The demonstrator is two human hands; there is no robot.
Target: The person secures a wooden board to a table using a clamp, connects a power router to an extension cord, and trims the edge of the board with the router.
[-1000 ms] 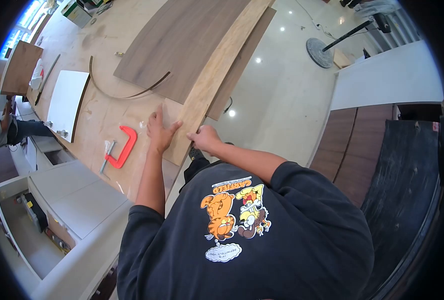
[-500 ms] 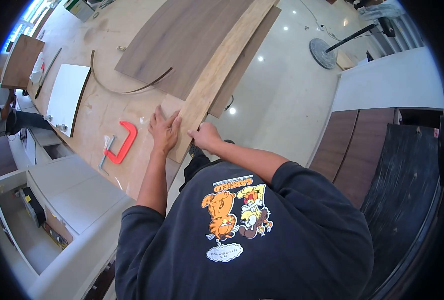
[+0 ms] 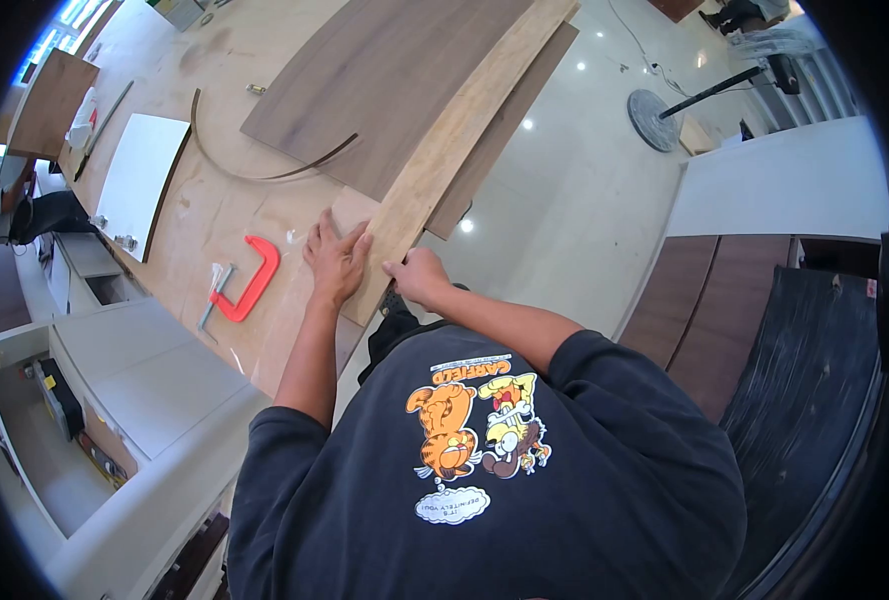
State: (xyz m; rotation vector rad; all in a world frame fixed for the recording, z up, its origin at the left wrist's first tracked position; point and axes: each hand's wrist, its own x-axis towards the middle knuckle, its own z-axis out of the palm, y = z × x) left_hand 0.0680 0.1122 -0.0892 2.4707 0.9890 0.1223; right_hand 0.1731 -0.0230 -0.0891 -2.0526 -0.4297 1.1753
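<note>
A long light wooden plank (image 3: 447, 125) lies along the near edge of the workbench, partly over a brown wood-grain panel (image 3: 365, 90). My left hand (image 3: 337, 262) rests with fingers spread on the bench side of the plank, its fingertips against the plank's edge. On the outer edge, my right hand (image 3: 422, 277) is closed around the plank, thumb on top; its other fingers are mostly hidden. A red C-clamp (image 3: 256, 285) lies on the bench to the left of my left hand. Beyond it curves a thin brown edging strip (image 3: 265, 179).
A white panel with hinges (image 3: 143, 185) lies on the bench (image 3: 190, 225) at left. Another person (image 3: 40, 215) is at the far left. A stand with a round base (image 3: 654, 120) is on the glossy floor. Cabinets (image 3: 155, 370) stand below left, dark panels (image 3: 670, 310) at right.
The view has shifted slightly, so the bench items sit a little farther right. Both hands keep their places at the plank. Part of a person now shows at the top right.
</note>
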